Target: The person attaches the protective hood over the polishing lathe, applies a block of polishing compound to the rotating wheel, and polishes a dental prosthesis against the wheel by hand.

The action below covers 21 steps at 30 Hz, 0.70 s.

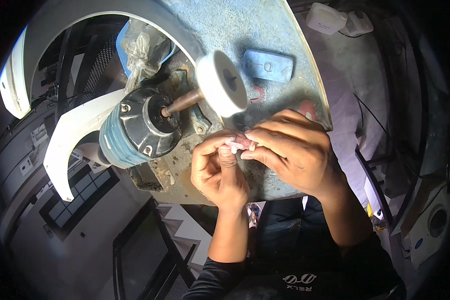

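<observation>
Between both hands is a small pink denture piece (241,143) with white tooth-like parts. My left hand (219,170) pinches its left side between thumb and fingers. My right hand (295,150) closes its thumb and fingers on the right side, hiding part of it. Just beyond the hands stands a white polishing wheel (212,80) on the brown shaft of a blue and black motor (137,130); neither hand touches it. A red curved piece (256,94) and a pink-red piece (308,108) lie on the bench past my right hand.
A blue rectangular case (268,65) sits on the worn bench (210,22). White curved guards (67,135) arch around the motor at left. Behind it is a tied plastic bag (140,52) in a blue container. White jugs (326,19) stand at the far right.
</observation>
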Motion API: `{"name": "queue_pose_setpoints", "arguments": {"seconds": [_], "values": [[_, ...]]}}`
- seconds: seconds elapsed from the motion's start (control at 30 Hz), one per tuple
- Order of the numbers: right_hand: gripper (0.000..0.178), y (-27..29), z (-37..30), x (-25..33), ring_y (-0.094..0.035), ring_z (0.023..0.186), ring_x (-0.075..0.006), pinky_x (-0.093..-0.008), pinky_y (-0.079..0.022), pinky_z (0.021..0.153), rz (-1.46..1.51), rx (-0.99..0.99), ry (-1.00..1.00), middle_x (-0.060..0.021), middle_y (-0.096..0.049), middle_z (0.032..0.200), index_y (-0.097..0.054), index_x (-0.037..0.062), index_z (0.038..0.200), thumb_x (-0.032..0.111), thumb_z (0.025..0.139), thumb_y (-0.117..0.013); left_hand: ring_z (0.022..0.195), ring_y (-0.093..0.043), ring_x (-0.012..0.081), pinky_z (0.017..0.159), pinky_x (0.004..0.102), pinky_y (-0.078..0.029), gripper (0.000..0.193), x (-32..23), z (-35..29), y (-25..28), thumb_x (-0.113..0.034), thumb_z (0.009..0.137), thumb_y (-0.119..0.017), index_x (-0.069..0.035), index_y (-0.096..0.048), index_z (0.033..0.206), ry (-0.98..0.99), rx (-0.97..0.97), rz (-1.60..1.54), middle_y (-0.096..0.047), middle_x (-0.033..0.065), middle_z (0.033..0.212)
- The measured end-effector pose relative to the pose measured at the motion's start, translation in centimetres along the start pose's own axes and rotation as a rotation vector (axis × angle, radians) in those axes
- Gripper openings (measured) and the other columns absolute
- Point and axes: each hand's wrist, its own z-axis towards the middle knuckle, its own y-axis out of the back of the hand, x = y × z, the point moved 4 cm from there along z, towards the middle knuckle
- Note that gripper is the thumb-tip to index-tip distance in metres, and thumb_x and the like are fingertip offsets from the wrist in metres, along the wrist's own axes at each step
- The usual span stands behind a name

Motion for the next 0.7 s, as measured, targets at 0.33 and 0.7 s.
{"name": "queue_pose_setpoints", "arguments": {"seconds": [0.33,0.7], "values": [[0.030,0.20,0.14,0.11,-0.061,0.073,-0.0228,-0.0327,-0.051,0.063,-0.019,-0.003,0.001,-0.0098,-0.065,0.084,-0.066,-0.0025,0.093,0.013,0.070,-0.078,0.082,-0.061,0.0181,0.077,0.0295,-0.051,0.008,0.71,0.03,0.10,0.000,0.094,-0.056,0.004,-0.054,0.099,0.058,-0.014,-0.073,-0.063,0.0172,0.095],[0.034,0.18,0.21,0.32,-0.064,0.079,-0.0257,-0.0342,-0.052,0.070,-0.046,0.029,-0.093,-0.0127,-0.066,0.092,-0.067,-0.0017,0.101,0.014,0.073,-0.078,0.088,-0.063,0.0231,0.081,0.0337,-0.052,0.009,-0.09,0.16,0.09,0.000,0.093,-0.057,0.006,-0.055,0.100,-0.062,0.048,0.164,-0.063,0.0201,0.098]]}}
